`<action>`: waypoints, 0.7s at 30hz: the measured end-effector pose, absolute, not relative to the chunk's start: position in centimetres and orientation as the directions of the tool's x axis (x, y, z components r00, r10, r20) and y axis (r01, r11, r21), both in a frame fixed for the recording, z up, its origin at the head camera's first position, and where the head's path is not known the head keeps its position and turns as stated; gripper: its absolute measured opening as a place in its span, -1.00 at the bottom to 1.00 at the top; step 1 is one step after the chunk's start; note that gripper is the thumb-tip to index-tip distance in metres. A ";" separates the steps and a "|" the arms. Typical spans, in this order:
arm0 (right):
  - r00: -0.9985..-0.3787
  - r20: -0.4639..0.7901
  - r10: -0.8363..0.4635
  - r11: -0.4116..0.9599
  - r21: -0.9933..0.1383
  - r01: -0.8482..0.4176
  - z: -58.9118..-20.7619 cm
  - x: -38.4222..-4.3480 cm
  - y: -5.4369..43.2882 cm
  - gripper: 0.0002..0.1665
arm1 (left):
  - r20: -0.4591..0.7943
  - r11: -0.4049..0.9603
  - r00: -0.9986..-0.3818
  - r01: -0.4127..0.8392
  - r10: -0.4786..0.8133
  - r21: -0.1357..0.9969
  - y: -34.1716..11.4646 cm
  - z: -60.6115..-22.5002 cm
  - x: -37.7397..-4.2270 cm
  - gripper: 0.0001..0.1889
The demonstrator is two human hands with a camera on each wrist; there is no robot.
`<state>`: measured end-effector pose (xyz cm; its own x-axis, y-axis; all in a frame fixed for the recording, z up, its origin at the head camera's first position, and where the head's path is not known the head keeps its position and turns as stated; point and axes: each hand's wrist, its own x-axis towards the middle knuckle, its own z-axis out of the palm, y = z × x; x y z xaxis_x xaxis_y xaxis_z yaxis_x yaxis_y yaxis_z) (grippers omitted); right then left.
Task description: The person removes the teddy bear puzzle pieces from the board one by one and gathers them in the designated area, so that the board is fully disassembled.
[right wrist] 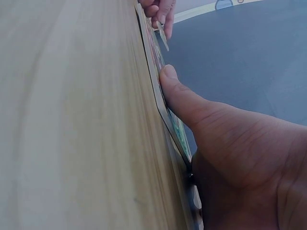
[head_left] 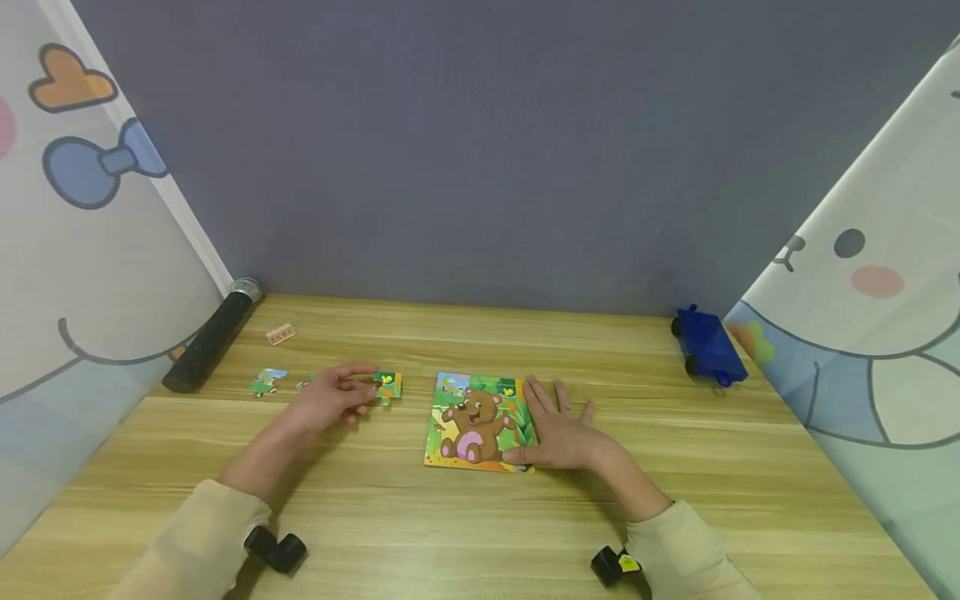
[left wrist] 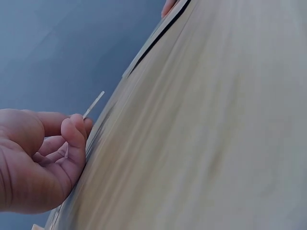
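Between thumb and fingers my left hand pinches a jigsaw piece with green, yellow and orange print. Seen edge-on in the left wrist view, this thin piece is raised off the table. To its right lies a square bear puzzle, flat on the table. My right hand rests at the puzzle's right side, fingers spread and fairly straight, with the thumb on its surface. Another loose jigsaw piece lies left of my left hand, and one more is mostly hidden behind that hand.
A black microphone lies along the table's left edge. Near it is a small pinkish block. A blue toy cart stands at the back right. A grey panel rises behind the table, with printed cloths at both sides.
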<state>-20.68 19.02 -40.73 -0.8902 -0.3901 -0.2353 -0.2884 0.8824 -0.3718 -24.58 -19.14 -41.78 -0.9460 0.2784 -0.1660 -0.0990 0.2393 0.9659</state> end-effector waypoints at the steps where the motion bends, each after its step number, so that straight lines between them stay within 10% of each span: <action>1: -0.891 -0.233 -0.389 0.883 -0.371 -0.289 -40.7 -20.7 19.0 0.45 | -0.167 0.237 -0.948 -0.102 0.272 0.966 -19.3 -41.8 -24.7 -0.45; 21: -0.893 -0.238 -0.382 0.892 -0.347 -0.289 -40.7 -20.7 18.9 0.46 | -0.151 0.320 -0.966 -0.077 0.210 0.944 -20.6 -41.3 -24.7 -0.48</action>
<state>-20.72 18.91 -40.65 -0.8931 -0.3816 -0.2383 -0.2888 0.8924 -0.3468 -24.72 -20.60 -41.26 -0.9659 0.2104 -0.1506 -0.0775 0.3199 0.9443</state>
